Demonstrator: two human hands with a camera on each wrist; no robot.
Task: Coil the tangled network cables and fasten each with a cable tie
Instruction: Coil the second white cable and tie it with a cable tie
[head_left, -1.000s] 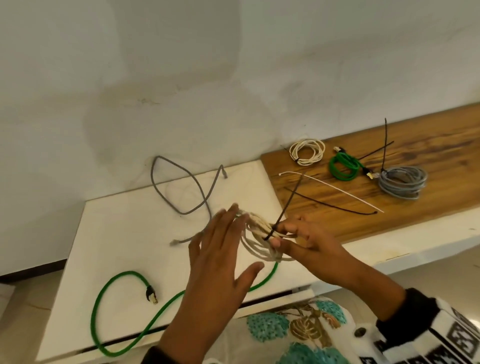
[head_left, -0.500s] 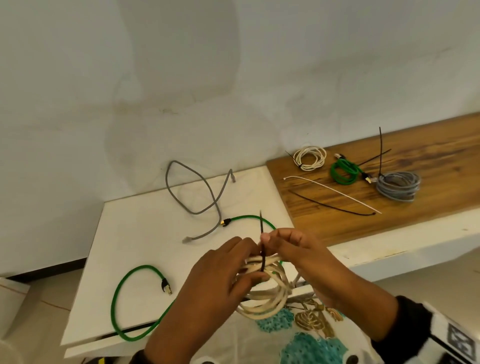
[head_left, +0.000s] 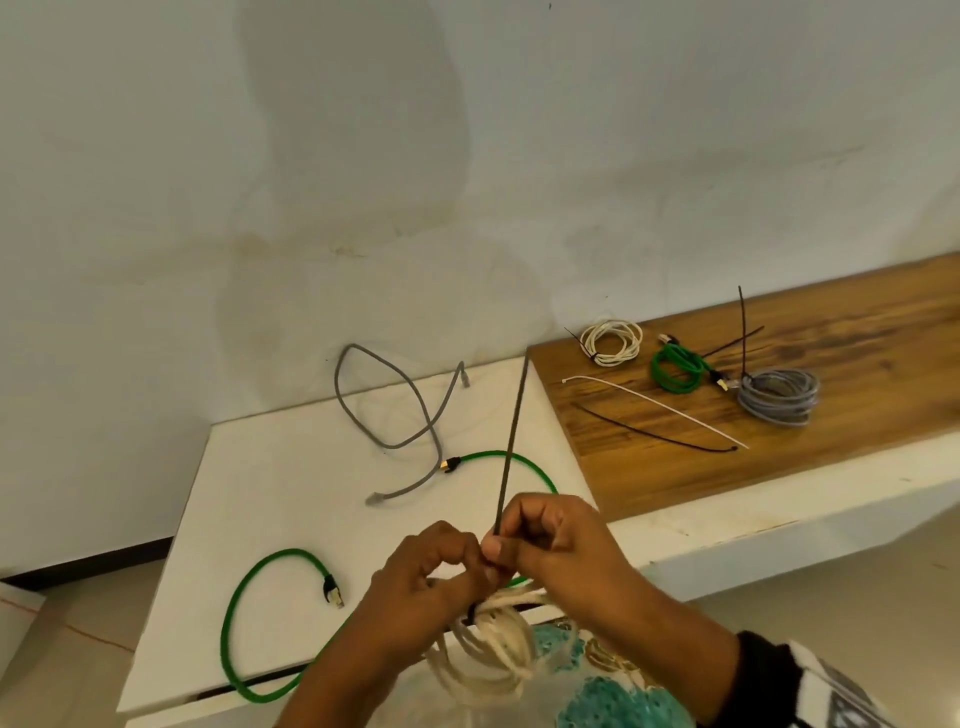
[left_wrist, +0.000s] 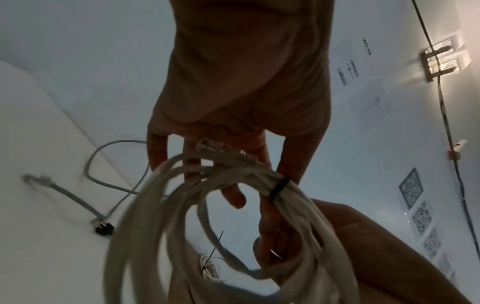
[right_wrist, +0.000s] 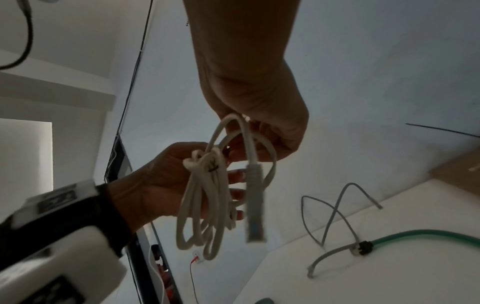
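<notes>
A white network cable coil (head_left: 493, 654) hangs in front of me, just off the near edge of the white table. My left hand (head_left: 457, 561) grips the coil's top, its fingers curled round the strands (left_wrist: 207, 170). A black cable tie is cinched as a band round the bundle (left_wrist: 279, 186), and the band also shows in the right wrist view (right_wrist: 212, 169). My right hand (head_left: 519, 540) pinches the tie's long tail (head_left: 511, 441), which stands up and away from me. The coil's plug (right_wrist: 255, 205) dangles free.
A loose grey cable (head_left: 395, 410) and a loose green cable (head_left: 249, 623) lie on the white table (head_left: 291, 467). On the wooden top (head_left: 857, 353) sit tied white (head_left: 612, 342), green (head_left: 675, 369) and grey (head_left: 779, 397) coils. Beside them lie a spare white tie (head_left: 654, 402) and a spare black tie (head_left: 654, 432).
My left hand went from open to gripping the coil. Both hands drew the coil towards me off the table. The tie's tail now sticks out much longer above my right hand.
</notes>
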